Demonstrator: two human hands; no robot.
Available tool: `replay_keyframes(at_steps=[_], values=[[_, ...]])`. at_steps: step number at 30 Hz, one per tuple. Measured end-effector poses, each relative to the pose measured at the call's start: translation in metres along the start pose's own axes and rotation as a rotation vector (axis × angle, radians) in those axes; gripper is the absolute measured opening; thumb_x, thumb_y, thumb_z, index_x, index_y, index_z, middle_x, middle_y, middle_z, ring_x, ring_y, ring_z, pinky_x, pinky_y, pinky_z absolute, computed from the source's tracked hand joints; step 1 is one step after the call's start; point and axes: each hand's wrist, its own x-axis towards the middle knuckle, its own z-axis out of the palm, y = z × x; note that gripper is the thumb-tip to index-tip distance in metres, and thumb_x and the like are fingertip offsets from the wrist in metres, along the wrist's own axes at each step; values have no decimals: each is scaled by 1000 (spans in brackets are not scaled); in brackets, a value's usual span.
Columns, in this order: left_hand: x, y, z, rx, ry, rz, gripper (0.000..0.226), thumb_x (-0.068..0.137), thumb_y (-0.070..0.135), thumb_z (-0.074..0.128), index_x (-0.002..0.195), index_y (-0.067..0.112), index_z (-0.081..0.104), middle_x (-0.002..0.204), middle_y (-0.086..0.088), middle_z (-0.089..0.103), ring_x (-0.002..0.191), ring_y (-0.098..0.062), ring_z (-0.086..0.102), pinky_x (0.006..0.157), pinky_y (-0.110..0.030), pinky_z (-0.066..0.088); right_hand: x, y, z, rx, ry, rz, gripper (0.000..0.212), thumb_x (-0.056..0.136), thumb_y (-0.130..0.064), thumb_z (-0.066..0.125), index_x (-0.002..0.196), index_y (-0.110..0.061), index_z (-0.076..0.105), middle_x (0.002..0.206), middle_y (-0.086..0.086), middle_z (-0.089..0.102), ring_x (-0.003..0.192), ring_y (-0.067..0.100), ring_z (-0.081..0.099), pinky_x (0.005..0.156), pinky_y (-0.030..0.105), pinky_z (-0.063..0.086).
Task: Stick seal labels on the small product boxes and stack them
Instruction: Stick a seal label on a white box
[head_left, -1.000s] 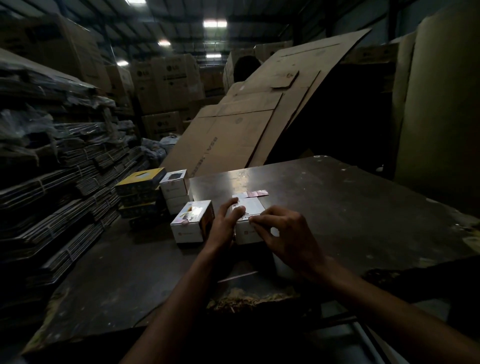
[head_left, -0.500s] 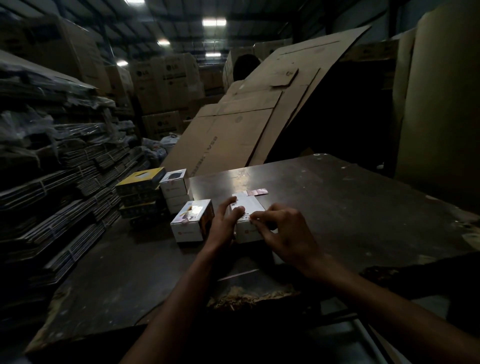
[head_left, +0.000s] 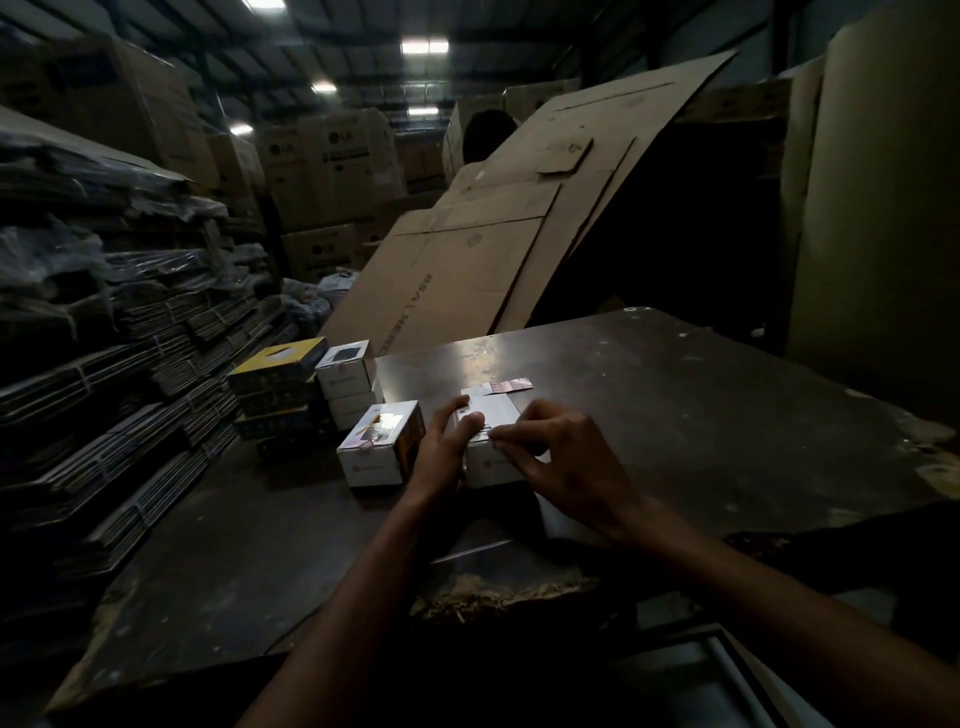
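White cardboard is sitting under the fingertips (head_left: 493, 438) of the right hand (head_left: 563, 467), which are pinching something tiny at the top front edge of a small white box (head_left: 491, 457), most likely a seal label. The left hand (head_left: 441, 449) is curling round the box's left side, holding it on the dark table (head_left: 701, 415).

That label could be going on crooked or folding onto itself, because the light is dim and the box might be sliding.

A strip of labels (head_left: 511, 385) is lying just behind. A sealed box (head_left: 379, 447) is standing just beside, with more white boxes stacked (head_left: 345, 384) behind it. Big cartons (head_left: 332, 166) far back are showing "LG". The small print is too blurry to read.
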Motion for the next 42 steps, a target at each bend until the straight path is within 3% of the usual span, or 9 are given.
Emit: replay_keyframes(at_steps=[6,9,14,17,22,30,35,39,42], values=[[1,0,0,10,6,-28,47,62,52,76,108,47,67,128,-19,62,110,-38,64,72,-42,51,3,-10,1,-168,-20,-11,11,87,-20,67,82,-13,73,80,1,61,68,19,60,60,40,53],[-3,4,1,8,18,-10,38,74,41,73,110,43,65,123,-17,65,92,-26,66,61,-32,50,2,-10,5,-206,-32,18,13,88,-19,65,79,-9,68,78,5,59,66,23,58,59,42,51],[-6,3,0,22,42,9,36,89,34,69,124,37,61,128,-16,61,99,-27,65,58,-29,49,1,-12,5,-199,-15,71,15,88,-25,64,87,-13,73,79,4,64,69,24,62,64,40,52],[-7,4,0,23,64,21,33,94,28,66,126,34,60,128,-17,62,91,-20,65,56,-24,49,-3,-10,2,-160,-14,111,30,84,-29,67,109,-14,73,87,5,69,77,24,66,73,40,56],[-9,6,1,3,19,-5,37,94,32,64,130,35,57,131,-14,59,95,-22,64,50,-21,50,-7,-2,1,-94,11,90,27,91,-32,64,114,-22,73,88,-3,65,72,11,63,65,36,57],[-8,6,1,28,27,-15,51,63,54,74,112,49,65,132,-15,61,112,-35,64,65,-35,50,0,-8,0,-250,34,-85,12,89,-29,67,87,-23,77,80,-3,58,74,17,58,55,35,51],[-17,13,3,39,37,29,46,68,47,74,113,51,65,129,-14,62,119,-38,59,73,-42,50,-2,-2,1,-77,4,187,15,85,-36,73,98,-32,78,83,-9,61,70,5,58,60,25,48],[-26,18,5,-10,-12,72,48,74,38,73,120,48,62,134,-13,58,115,-35,63,86,-54,56,-6,2,-9,167,-23,336,40,83,-23,77,121,-29,69,85,-10,67,77,2,65,70,11,51],[-30,22,8,-34,-45,86,47,85,26,71,126,45,58,129,-5,57,111,-28,64,89,-53,56,-3,12,-20,378,-2,532,46,85,-13,70,125,-35,64,97,-6,67,84,9,68,75,28,61]])
